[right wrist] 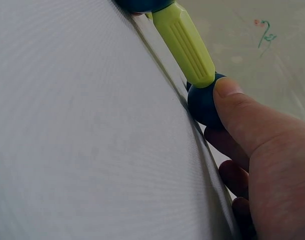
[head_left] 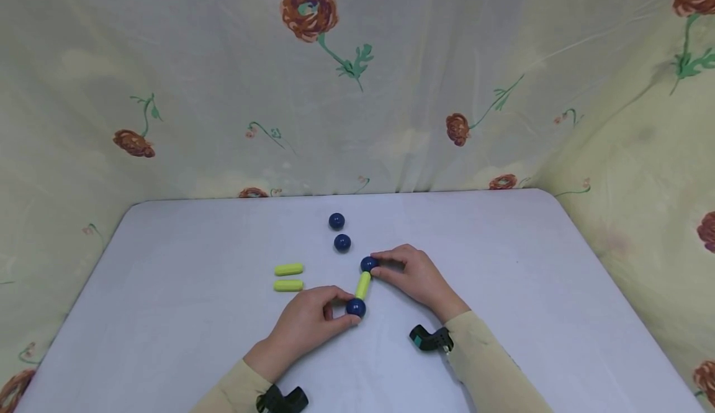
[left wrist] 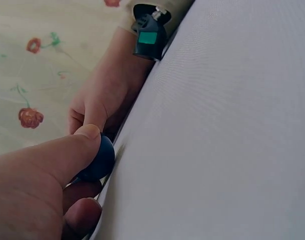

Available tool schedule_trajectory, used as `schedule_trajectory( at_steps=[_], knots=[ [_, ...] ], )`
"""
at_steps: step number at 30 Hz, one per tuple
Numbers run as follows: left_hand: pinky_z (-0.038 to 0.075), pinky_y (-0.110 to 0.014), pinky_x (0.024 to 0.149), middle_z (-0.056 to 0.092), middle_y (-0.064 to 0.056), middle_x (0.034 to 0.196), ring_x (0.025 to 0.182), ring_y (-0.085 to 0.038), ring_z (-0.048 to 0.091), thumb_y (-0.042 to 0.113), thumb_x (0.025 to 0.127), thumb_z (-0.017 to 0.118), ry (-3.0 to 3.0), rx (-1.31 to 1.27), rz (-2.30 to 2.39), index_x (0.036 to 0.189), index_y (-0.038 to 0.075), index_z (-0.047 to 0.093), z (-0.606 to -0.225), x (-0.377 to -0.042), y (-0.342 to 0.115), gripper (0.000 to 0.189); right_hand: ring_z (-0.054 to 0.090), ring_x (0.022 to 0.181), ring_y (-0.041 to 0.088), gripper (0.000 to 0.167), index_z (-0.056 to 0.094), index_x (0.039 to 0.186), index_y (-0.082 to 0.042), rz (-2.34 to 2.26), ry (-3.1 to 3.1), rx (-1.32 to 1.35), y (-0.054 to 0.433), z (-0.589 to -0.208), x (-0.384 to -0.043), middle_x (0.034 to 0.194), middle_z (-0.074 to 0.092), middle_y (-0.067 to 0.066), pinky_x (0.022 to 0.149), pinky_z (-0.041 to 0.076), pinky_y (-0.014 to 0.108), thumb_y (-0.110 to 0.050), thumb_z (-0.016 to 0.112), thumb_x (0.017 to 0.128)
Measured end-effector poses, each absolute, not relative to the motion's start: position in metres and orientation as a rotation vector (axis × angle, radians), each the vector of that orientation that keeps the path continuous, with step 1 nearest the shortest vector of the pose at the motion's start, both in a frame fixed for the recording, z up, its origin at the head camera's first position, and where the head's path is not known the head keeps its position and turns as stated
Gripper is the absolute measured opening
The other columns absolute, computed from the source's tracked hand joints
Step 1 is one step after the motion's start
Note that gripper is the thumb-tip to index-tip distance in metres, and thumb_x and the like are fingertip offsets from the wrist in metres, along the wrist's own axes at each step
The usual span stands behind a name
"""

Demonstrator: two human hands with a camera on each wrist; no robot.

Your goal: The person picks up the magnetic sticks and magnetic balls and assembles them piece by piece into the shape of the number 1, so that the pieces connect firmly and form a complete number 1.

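Observation:
A yellow-green rod (head_left: 363,285) with ridged sides lies between two dark blue balls on the table, one ball at each end. My left hand (head_left: 310,313) pinches the nearer ball (head_left: 355,308) between thumb and fingers. At the far end, my right hand (head_left: 413,275) grips the other ball (head_left: 368,264) by thumb and fingertips. The right wrist view shows the rod (right wrist: 185,47) meeting the ball (right wrist: 205,106) under the right thumb. In the left wrist view the left thumb presses on its ball (left wrist: 100,159), which hides the rod.
Two more yellow-green rods, a farther one (head_left: 288,269) and a nearer one (head_left: 288,285), lie side by side left of the hands. Two loose blue balls (head_left: 336,221) (head_left: 342,243) sit farther back on the white table (head_left: 167,264). A flowered cloth (head_left: 391,102) hangs behind.

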State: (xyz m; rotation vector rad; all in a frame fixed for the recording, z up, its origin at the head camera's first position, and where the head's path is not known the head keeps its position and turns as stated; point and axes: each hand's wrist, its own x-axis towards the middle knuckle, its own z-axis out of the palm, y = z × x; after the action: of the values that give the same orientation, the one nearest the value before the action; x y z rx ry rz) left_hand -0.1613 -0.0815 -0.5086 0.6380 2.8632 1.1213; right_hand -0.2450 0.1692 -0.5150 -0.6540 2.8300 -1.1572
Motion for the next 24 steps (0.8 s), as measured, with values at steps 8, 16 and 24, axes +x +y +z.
schedule_trajectory(
  at_steps=[8, 16, 24],
  knots=[
    [0.04, -0.024, 0.051, 0.054, 0.019, 0.072, 0.058, -0.002, 0.048, 0.049, 0.086, 0.074, 2.87, 0.639, 1.126, 0.114, 0.028, 0.071, -0.5093, -0.1617, -0.0815, 0.036, 0.058, 0.108, 0.007, 0.04, 0.071, 0.121, -0.033, -1.169, 2.831, -0.659, 0.1693, -0.515, -0.2452, 0.112, 0.066, -0.019, 0.094, 0.047, 0.039, -0.054, 0.07, 0.087],
    [0.04, -0.024, 0.051, 0.055, 0.019, 0.074, 0.057, -0.002, 0.048, 0.048, 0.085, 0.075, 2.859, 0.619, 1.13, 0.114, 0.028, 0.071, -0.5065, -0.1623, -0.0784, 0.036, 0.058, 0.108, 0.007, 0.043, 0.071, 0.122, -0.029, -1.189, 2.827, -0.676, 0.1727, -0.5145, -0.2456, 0.113, 0.066, -0.019, 0.094, 0.047, 0.04, -0.055, 0.07, 0.087],
    [0.045, -0.024, 0.056, 0.063, 0.016, 0.095, 0.063, -0.002, 0.053, 0.052, 0.084, 0.075, 2.813, 0.546, 1.192, 0.116, 0.025, 0.069, -0.5033, -0.1593, -0.0842, 0.042, 0.058, 0.107, 0.005, 0.039, 0.071, 0.121, -0.034, -1.203, 2.823, -0.672, 0.1706, -0.5174, -0.2456, 0.113, 0.066, -0.021, 0.094, 0.047, 0.038, -0.053, 0.071, 0.087]
  ],
)
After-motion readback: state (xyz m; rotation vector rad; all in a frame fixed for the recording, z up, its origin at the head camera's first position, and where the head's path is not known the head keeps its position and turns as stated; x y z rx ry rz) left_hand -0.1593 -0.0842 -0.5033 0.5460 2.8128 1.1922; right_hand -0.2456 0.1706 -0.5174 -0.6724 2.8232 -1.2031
